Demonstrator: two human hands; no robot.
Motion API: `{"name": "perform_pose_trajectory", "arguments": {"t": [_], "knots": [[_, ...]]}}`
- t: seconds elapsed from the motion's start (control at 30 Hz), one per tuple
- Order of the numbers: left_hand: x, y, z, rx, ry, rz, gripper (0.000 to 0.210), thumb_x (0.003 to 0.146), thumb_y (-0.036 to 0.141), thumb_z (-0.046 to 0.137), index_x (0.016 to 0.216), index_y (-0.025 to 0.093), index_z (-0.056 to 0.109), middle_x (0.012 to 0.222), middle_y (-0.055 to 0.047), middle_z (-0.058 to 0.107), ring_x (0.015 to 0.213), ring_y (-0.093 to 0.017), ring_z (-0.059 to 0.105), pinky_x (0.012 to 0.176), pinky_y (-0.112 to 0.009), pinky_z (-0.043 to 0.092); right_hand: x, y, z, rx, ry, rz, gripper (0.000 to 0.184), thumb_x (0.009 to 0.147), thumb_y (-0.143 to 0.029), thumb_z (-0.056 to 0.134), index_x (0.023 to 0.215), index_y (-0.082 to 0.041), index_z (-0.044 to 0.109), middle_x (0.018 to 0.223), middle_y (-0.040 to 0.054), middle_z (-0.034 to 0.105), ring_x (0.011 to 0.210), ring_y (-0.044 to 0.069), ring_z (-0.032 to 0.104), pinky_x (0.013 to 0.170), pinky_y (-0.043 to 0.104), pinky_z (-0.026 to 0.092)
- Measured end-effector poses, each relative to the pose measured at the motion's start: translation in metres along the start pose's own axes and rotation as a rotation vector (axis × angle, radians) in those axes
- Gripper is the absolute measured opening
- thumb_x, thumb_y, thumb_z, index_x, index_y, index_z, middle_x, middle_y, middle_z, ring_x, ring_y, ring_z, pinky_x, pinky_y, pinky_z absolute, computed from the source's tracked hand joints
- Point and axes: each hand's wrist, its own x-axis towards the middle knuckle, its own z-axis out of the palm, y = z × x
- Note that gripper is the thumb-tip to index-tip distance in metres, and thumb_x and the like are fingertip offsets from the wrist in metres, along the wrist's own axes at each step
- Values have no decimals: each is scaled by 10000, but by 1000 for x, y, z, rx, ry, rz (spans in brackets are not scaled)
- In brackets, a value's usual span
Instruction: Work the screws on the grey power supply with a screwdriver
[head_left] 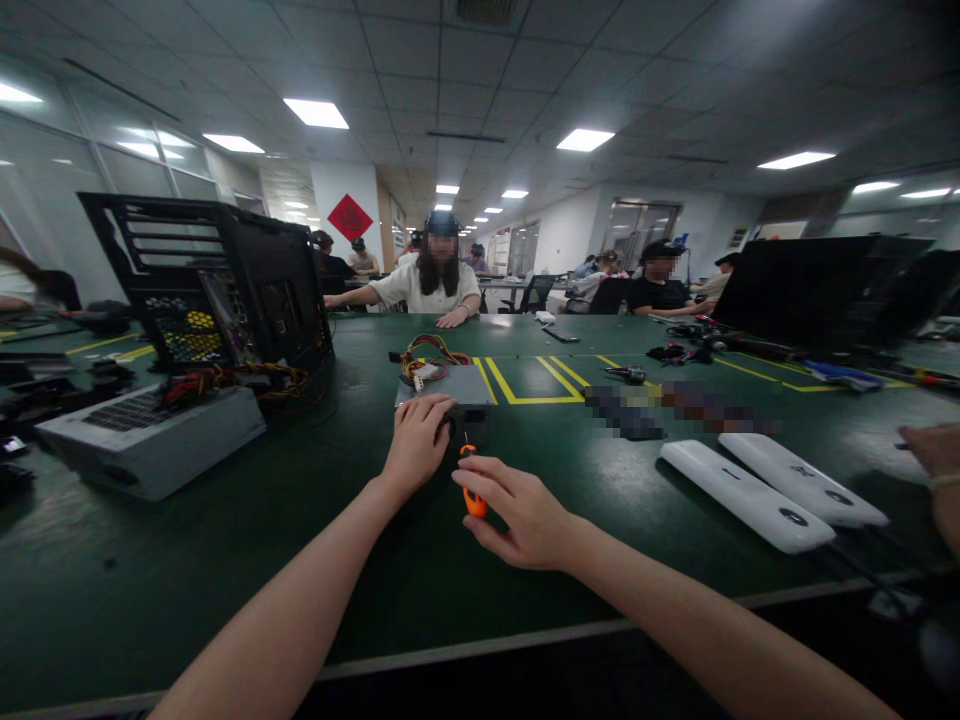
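One grey power supply (463,384) sits on the surface (435,600) (cables (450,347) heaped at its far side). We find the left hand (420,437) laid over its near left edge, fingers together; whether it grips, we cannot tell. The right hand (525,510) pinches an orange screwdriver (474,502), tip towards the near face. We judge the step as steadying and aligning; the next move calls for exact tip placement.

The box-shaped grey metal power supply (448,384) sits on the dark green counter (420,605), a black socket (475,414) in its near side, red, yellow and black cables (435,347) bunched at its far side. Just nearer, the orange-and-black-handled screwdriver (474,500) is held shaft up.
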Motion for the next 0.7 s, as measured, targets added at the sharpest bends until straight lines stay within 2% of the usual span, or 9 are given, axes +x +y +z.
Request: {"name": "perform_pose_trajectory", "arguments": {"t": [0.13,0.3,0.4,0.53,0.7], "knots": [[0,-1,1,0,0,-1,347,805,149,447,1137,229,511,1174,-35,551,1100,-191,459,982,-376,276,1,-1,0,-90,-19,-33,275,874,-313,453,1099,-156,473,1130,150,554,947,214,589,710,315,497],[-1,-1,1,-4,6,-4,347,802,147,449,1133,231,512,1172,-36,553,1096,-193,462,970,-375,288,-2,2,6,-4,64,47,312,839,-429,511,971,-150,460,1074,143,599,891,208,618,702,314,505],[-1,-1,0,-6,6,1,351,799,142,452,1133,232,511,1172,-34,552,1098,-190,460,978,-374,279,-1,0,3,30,28,45,330,843,-393,497,1040,-133,449,1091,155,579,969,222,587,749,326,497],[0,-1,1,-3,8,0,350,799,143,456,1133,230,511,1167,-33,554,1090,-190,463,972,-371,285,2,-2,-1,-55,-46,-31,333,863,-305,450,1159,-153,441,1126,151,551,996,223,566,743,327,486],[0,-1,1,-7,6,-1,350,801,142,451,1136,231,508,1170,-32,553,1098,-189,458,975,-373,281,-1,1,5,-50,38,24,247,852,-363,492,976,-150,479,1054,123,602,820,187,621,664,296,496]]}}
